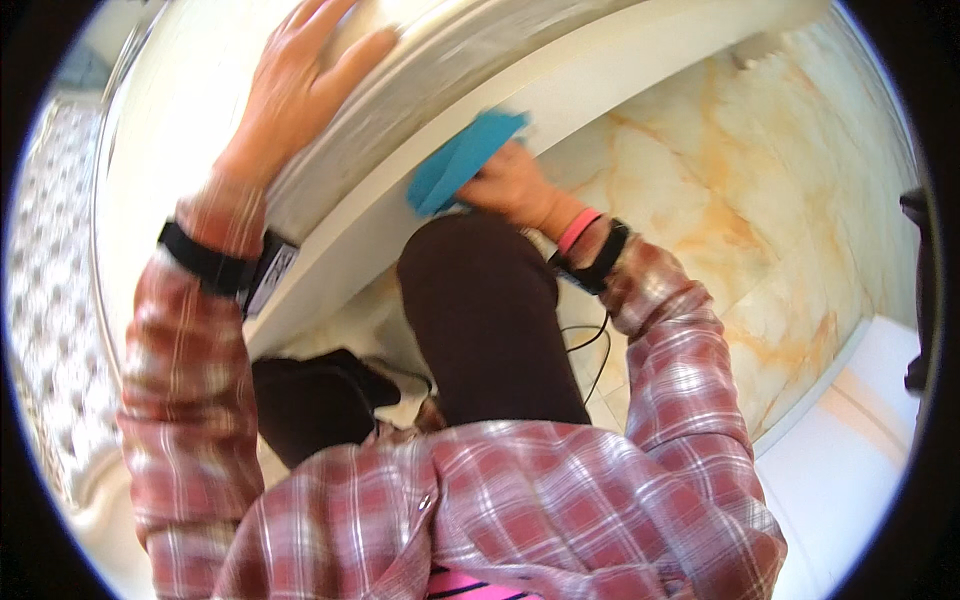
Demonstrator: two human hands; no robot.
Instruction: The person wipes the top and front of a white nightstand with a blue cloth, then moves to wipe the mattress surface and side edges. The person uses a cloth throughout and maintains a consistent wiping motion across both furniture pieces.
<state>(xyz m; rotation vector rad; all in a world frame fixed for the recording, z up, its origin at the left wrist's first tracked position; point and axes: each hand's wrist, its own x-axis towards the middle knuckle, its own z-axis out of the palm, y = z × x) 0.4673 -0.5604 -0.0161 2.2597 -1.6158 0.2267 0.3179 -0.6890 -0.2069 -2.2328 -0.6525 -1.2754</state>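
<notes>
A folded blue cloth (465, 165) is gripped in my right hand (514, 187), which presses it against the white lower ledge of a pale piece of furniture, just beyond my knee. My left hand (300, 90) lies on the pale upper surface (180, 112) at the top left, its thumb spread from the fingers and no object in it. Some of its fingertips run out at the picture's top edge. Black straps with small devices circle both wrists, and a pink band is on the right one.
Marbled floor tiles (697, 202) with orange veins spread at the right. A tufted whitish surface (56, 300) stands at the far left. Thin black cables (600, 352) hang beside my dark-trousered knee (480, 300). A white panel (832, 450) is at the lower right.
</notes>
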